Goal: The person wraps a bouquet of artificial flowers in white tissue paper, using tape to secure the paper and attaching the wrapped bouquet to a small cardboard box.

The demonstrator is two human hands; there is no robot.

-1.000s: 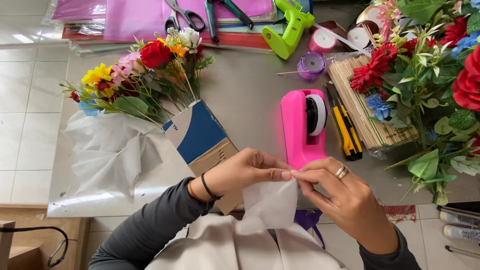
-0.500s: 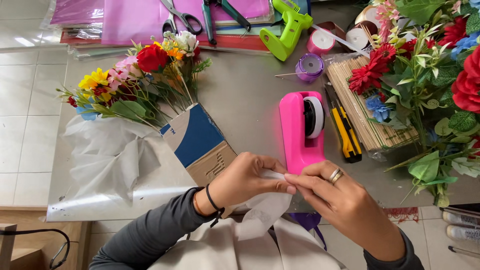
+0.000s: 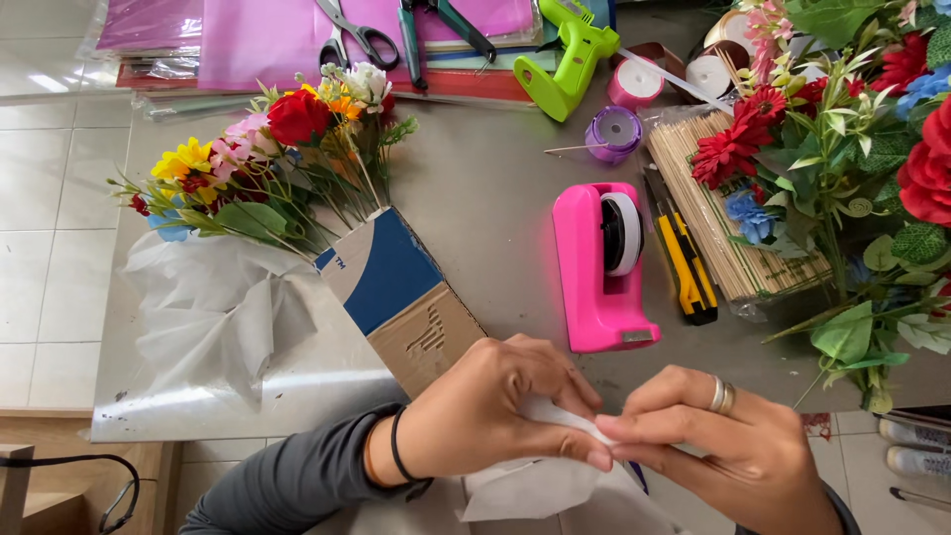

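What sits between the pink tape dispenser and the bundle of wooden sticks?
In the head view, a yellow-and-black utility knife lies between the pink tape dispenser and the bundle of wooden sticks.

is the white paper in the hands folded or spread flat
Folded. The left hand and right hand pinch the white paper into a creased, bunched edge between the fingertips; the rest hangs crumpled below.

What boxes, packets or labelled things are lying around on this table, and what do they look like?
Cardboard box: centre-left, lying tilted, oblong, blue, white and brown, with artificial flowers sticking out of its open end.
Clear packet of wooden skewers: right, under the flower pile, flat and rectangular.
Wrapped paper sheets: top edge, flat pink and purple stacks in clear plastic.
No signs or screens.
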